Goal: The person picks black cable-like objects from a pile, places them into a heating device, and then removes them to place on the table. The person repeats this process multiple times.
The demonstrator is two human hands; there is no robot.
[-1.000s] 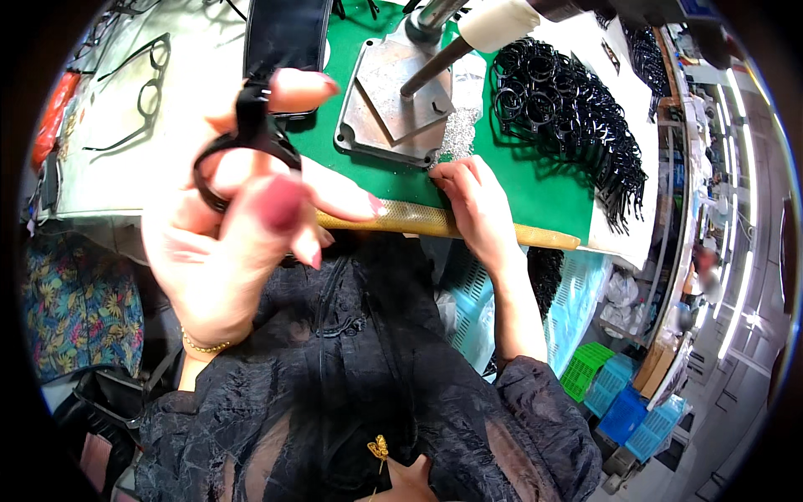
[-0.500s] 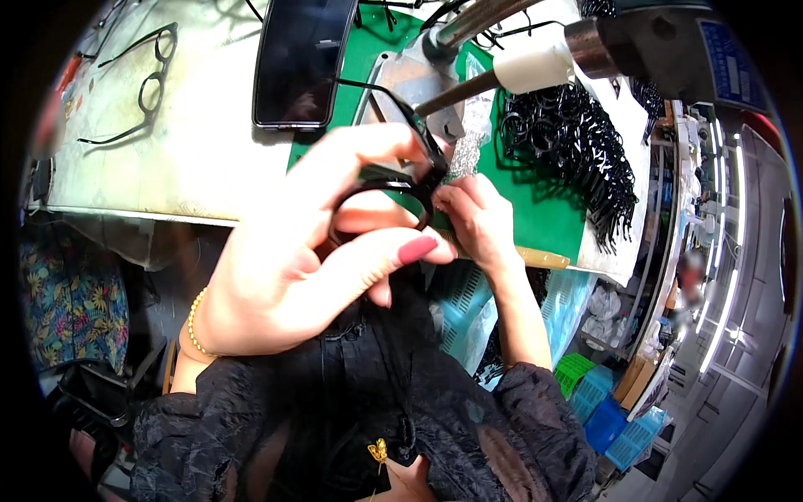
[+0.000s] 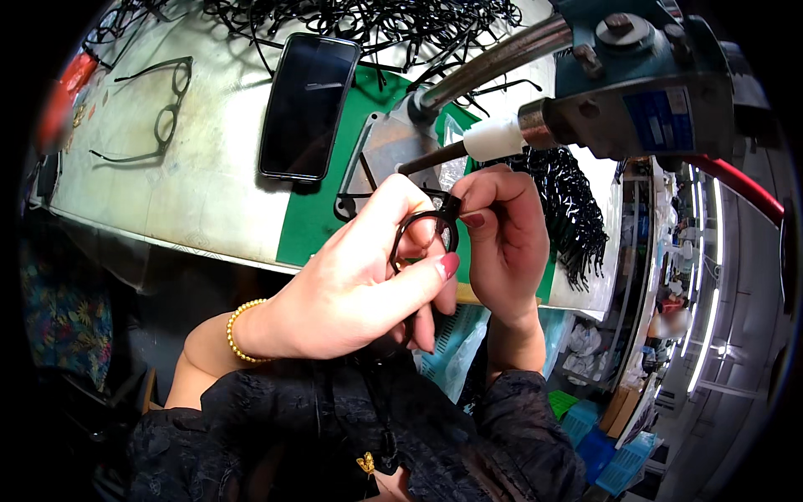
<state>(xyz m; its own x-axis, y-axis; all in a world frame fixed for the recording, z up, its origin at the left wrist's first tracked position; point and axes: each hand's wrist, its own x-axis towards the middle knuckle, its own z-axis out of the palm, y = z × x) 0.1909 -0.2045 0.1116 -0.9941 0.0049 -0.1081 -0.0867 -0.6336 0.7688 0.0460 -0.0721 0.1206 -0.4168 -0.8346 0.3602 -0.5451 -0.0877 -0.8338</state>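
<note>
My left hand is closed round a black eyeglass frame, its thumb and fingers gripping the round rim. One temple of that frame stretches left above my knuckles. At the frame's right-hand corner, near the hinge, my right hand pinches with thumb and forefinger. Anything between those fingertips is too small to make out. Just behind the hands lies a clear plastic bag, partly hidden by them.
Over the green mat leans a bench machine with a white sleeve on its rod. A phone lies left of it, then a loose eyeglass frame. Black frames pile up behind; black temples heap at right.
My right hand has come up from the bag of small silvery pieces to the frame's hinge corner. My left hand has lowered the frame and brought it toward the right hand.
</note>
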